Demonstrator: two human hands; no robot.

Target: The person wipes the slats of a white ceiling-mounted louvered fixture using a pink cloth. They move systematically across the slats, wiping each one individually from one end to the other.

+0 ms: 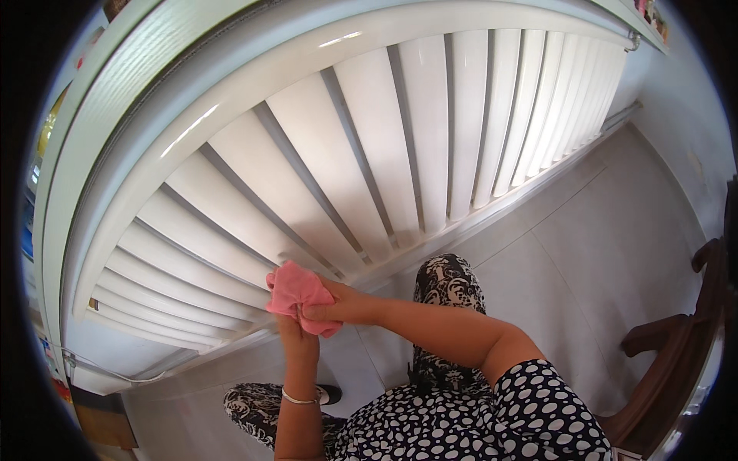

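One cloth (296, 288), doubly held

Left hand (287, 324) and right hand (327, 307) both grasp it, the step seemingly a bunching or refold; shifting hold would call for loosening one grip. Just ahead, the radiator (369, 100) bars forward reach; beyond run a ledge (146, 65) and, farthest, a pipe (621, 117).

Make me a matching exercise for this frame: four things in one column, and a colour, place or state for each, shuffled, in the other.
Things:
1. cloth
2. radiator
3. bracelet
4. floor

Descriptions:
A. around the left forearm
B. grey and tiled
C. pink, held by the left hand and right hand
D. white, with a row of slats

Pairs: 1-C; 2-D; 3-A; 4-B
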